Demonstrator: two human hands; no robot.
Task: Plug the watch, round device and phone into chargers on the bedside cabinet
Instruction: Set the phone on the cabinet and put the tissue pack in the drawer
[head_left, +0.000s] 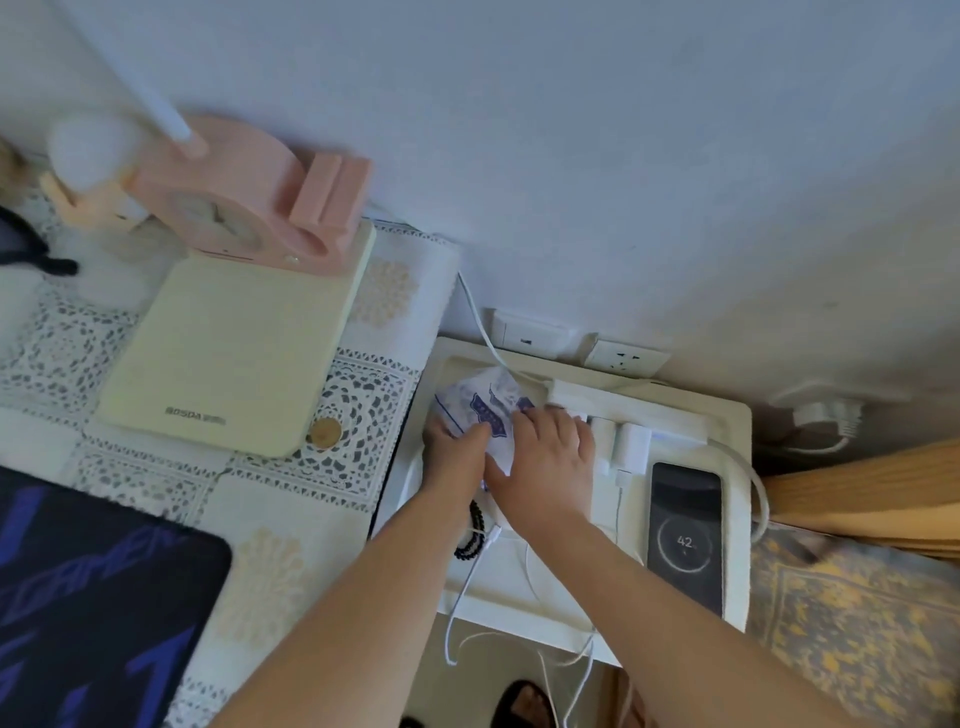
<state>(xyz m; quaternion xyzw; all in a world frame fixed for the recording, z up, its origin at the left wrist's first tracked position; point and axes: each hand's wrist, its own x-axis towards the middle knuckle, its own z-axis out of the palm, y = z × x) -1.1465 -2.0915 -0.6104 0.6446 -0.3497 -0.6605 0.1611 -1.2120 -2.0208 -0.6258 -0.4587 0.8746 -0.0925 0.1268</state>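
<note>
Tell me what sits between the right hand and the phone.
In the head view, white charger plugs stand between the right hand and the phone.

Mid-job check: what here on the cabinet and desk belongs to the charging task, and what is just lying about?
Job:
phone, screen lit, showing 42
power strip with white plugs
loose white cables
left hand and right hand, both on a white-and-blue packet

Lying about:
pink clock
cream pad
coin
black bead bracelet
</note>
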